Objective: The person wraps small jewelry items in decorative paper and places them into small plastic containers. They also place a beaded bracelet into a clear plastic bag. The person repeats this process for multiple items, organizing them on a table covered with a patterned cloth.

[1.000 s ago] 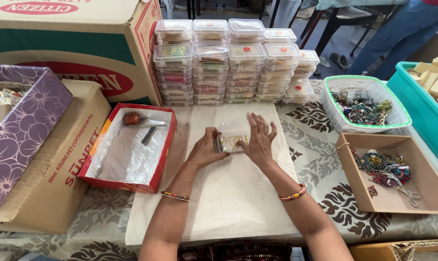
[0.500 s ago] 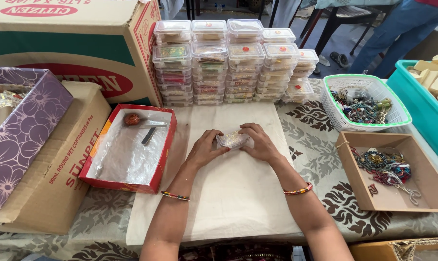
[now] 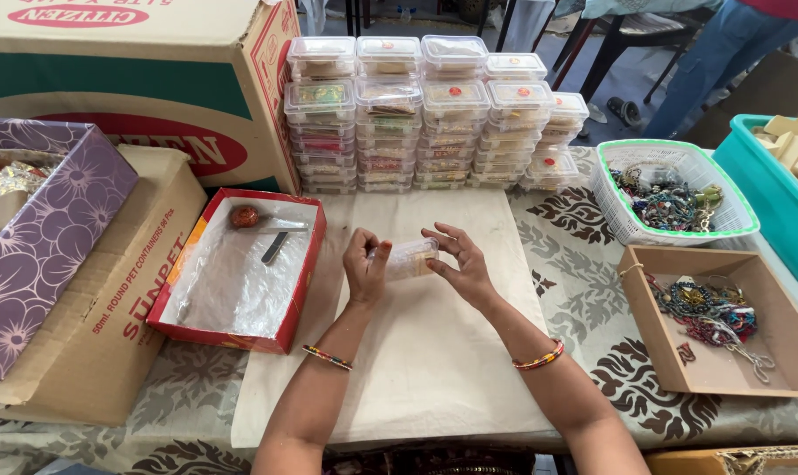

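Observation:
Both hands hold one small clear plastic box (image 3: 411,259) lifted a little above the cream cloth (image 3: 408,369). My left hand (image 3: 365,268) grips its left end with thumb and fingers. My right hand (image 3: 457,262) holds its right end, fingers curled around it. The box is tilted on its side and shows pale contents that are too small to make out. Each wrist wears a coloured bangle.
Stacks of clear lidded boxes (image 3: 434,114) stand behind the cloth. A red tray (image 3: 241,268) lined with plastic lies to the left, cardboard cartons (image 3: 109,281) beyond it. A white basket (image 3: 672,198) and a brown box (image 3: 724,321) of jewellery sit right.
The small box was pressed flat on the cloth under both hands; now both hands have lifted it and turned it onto its side.

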